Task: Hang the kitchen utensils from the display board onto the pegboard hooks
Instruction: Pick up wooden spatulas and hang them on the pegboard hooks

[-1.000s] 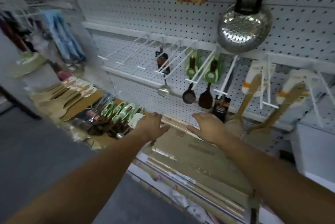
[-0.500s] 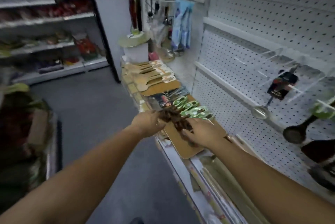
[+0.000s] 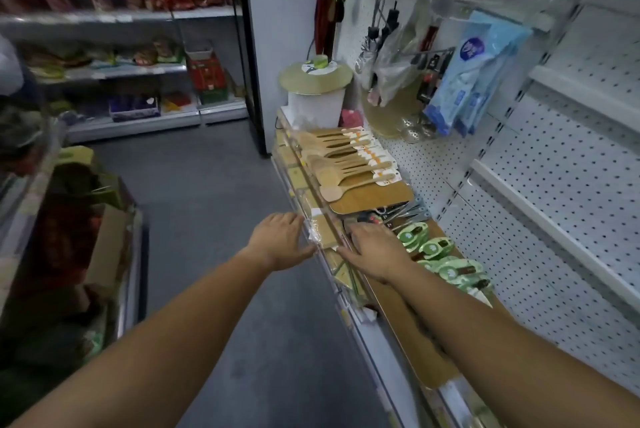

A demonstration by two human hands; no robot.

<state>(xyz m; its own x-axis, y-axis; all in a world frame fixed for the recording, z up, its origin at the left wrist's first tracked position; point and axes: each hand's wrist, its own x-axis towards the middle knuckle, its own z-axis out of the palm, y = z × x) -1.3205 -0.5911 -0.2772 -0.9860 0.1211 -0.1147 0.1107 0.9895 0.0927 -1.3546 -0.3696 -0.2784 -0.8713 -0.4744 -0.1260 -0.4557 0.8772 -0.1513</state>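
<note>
Several dark utensils on green cards [image 3: 433, 249] lie in a row on the shelf board [image 3: 440, 362] under the white pegboard [image 3: 561, 192]. My right hand [image 3: 377, 247] rests palm down on the shelf just left of them, fingers spread and pointing away from me. Outside the shelf's clear front rail [image 3: 322, 206] is my left hand [image 3: 280, 240], fingertips touching a crinkled bit of plastic wrap [image 3: 313, 237], nothing gripped. Farther along lie wooden spatulas [image 3: 346, 157] on a wooden board [image 3: 374, 197] and some metal tools [image 3: 405, 211].
A white bin with a bamboo lid [image 3: 317, 81] stands at the shelf's far end. Blue packs [image 3: 474, 74] and bagged utensils [image 3: 391, 57] hang from hooks above. The grey aisle floor [image 3: 207, 202] runs left of the shelf, with a goods bin [image 3: 69, 237] and stocked shelves [image 3: 121, 46] beyond.
My view has swung left along the shelf, away from the hooks. Half a second ago both hands held dark utensils together; now the hands are apart and lower, with nothing visible in them.
</note>
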